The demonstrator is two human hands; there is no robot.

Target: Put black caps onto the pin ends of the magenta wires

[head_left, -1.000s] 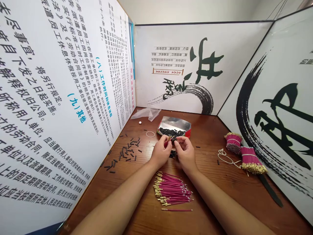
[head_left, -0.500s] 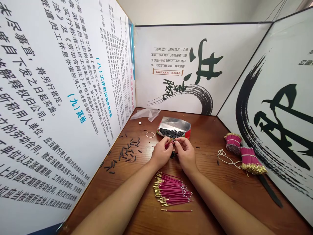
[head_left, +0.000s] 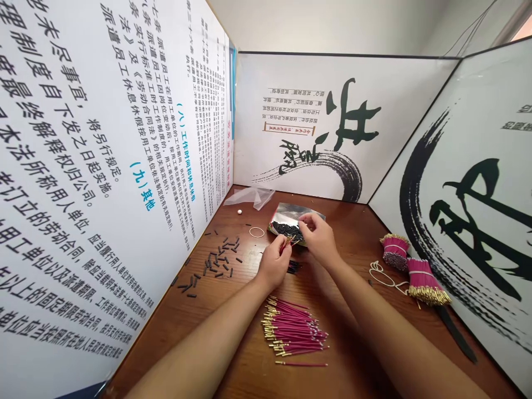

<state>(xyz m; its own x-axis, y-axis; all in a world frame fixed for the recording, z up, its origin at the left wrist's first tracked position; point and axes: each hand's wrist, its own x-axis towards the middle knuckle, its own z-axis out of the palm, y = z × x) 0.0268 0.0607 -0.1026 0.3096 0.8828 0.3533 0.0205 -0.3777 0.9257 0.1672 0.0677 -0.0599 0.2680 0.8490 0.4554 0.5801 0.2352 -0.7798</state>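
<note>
My left hand (head_left: 274,259) is closed around a few magenta wires with gold-coloured terminals (head_left: 293,240), their tips poking out toward the right. To its right and slightly higher, my right hand (head_left: 320,235) has thumb and forefinger pinched at the edge of an open box (head_left: 297,210) with a silvery inside. Whatever sits in that pinch is too small to make out. Short black sleeves (head_left: 286,229) fill the box. Beneath the hands lie several black-ended pieces (head_left: 294,267), partly hidden. Nearer me is a pile of magenta wires (head_left: 293,328), with a single wire (head_left: 301,364) lying apart.
Loose black sleeves (head_left: 218,263) are scattered on the left of the brown table (head_left: 241,354). Two tied wire bundles (head_left: 427,281), white string (head_left: 382,275) and a black strip (head_left: 457,335) lie right. A clear plastic bag (head_left: 253,197) and rubber band (head_left: 256,232) lie behind. Printed panels (head_left: 299,111) enclose the table.
My hands were together at the wire ends. Now my right hand has moved away, up to the box, while my left hand keeps the wires. The view has shifted slightly.
</note>
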